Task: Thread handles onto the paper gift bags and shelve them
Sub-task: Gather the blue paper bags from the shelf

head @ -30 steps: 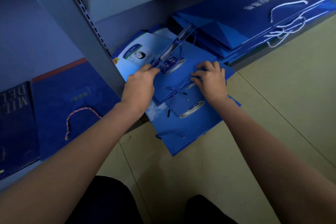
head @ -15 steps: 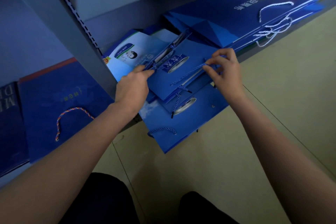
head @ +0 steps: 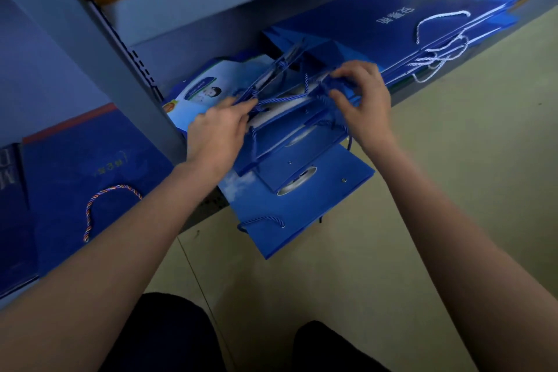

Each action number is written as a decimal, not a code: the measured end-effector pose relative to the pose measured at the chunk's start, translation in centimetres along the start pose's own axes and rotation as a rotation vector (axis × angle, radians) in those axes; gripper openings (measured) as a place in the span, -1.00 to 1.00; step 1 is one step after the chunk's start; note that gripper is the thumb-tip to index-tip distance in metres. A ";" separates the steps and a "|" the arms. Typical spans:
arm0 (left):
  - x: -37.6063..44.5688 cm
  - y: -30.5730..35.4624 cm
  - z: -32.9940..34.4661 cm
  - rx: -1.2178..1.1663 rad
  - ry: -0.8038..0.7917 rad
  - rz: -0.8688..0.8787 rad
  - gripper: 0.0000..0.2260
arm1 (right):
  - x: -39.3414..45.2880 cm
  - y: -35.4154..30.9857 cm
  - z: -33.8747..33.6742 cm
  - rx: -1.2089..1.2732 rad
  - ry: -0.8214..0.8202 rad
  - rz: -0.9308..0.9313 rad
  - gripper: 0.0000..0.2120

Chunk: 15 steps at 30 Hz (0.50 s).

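Hiding the cord (head: 283, 98) ends, both hands (head: 216, 133) pinch it.

Low shelf (head: 211, 208) at floor level, flat bags everywhere. Dead centre, a small stack of gift bags (head: 302, 199) lies half on the shelf, its near end hanging out over the floor (head: 422, 220). Left hand (head: 216, 133) rests on the stack's left side, right hand (head: 362, 100) on its far right corner, a rope handle (head: 283, 99) stretched between them. An upright post (head: 120, 69) stands just left of the stack. Beyond the post, another flat bag (head: 90, 172) lies on the shelf. Back right, a bigger pile of bags (head: 377, 36), cords trailing off its near edge.
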<state>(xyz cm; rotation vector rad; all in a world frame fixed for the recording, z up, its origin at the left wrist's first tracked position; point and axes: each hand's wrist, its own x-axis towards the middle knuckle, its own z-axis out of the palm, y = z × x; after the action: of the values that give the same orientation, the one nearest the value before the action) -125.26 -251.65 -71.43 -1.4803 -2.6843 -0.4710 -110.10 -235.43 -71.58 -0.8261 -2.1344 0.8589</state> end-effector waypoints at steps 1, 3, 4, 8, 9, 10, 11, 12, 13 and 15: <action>0.1 -0.3 -0.1 0.025 0.001 0.011 -0.65 | -0.2 0.6 0.0 -0.015 -0.045 0.126 -0.72; 0.3 -1.0 -0.3 0.049 0.045 0.051 -0.63 | -0.7 1.5 0.2 0.010 -0.199 0.366 -0.63; 0.3 -1.1 -0.5 0.051 0.079 0.077 -0.62 | -0.8 1.6 0.5 0.090 -0.265 0.427 -0.60; 0.3 -0.2 -1.8 0.097 0.173 0.107 -0.58 | 0.1 -0.8 2.1 0.466 -0.314 0.480 -0.54; 0.3 0.0 -2.0 0.089 0.180 0.092 -0.58 | 0.7 -1.4 2.5 0.522 -0.325 0.482 -0.52; 0.3 0.2 -2.0 0.063 0.184 0.097 -0.55 | 1.4 -1.7 2.9 0.556 -0.343 0.477 -0.48; 0.3 0.3 -1.9 0.046 0.189 0.129 -0.51 | 1.9 -2.1 3.1 0.573 -0.370 0.461 -0.47; 0.3 0.4 -1.8 0.054 0.186 0.194 -0.48 | 2.3 -2.5 3.3 0.576 -0.394 0.428 -0.46; 0.3 0.4 -1.5 0.105 0.192 0.273 -0.48 | 2.7 -2.7 3.4 0.574 -0.410 0.391 -0.46; 0.3 0.6 -0.8 0.294 0.185 0.373 -0.56 | 2.9 -2.8 3.1 0.581 -0.429 0.341 -0.46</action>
<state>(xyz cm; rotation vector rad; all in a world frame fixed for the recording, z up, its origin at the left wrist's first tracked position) -125.03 -251.36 -70.49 -1.6944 -2.1561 -0.1713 -114.90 -235.90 -70.15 -0.7438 -1.9271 1.8654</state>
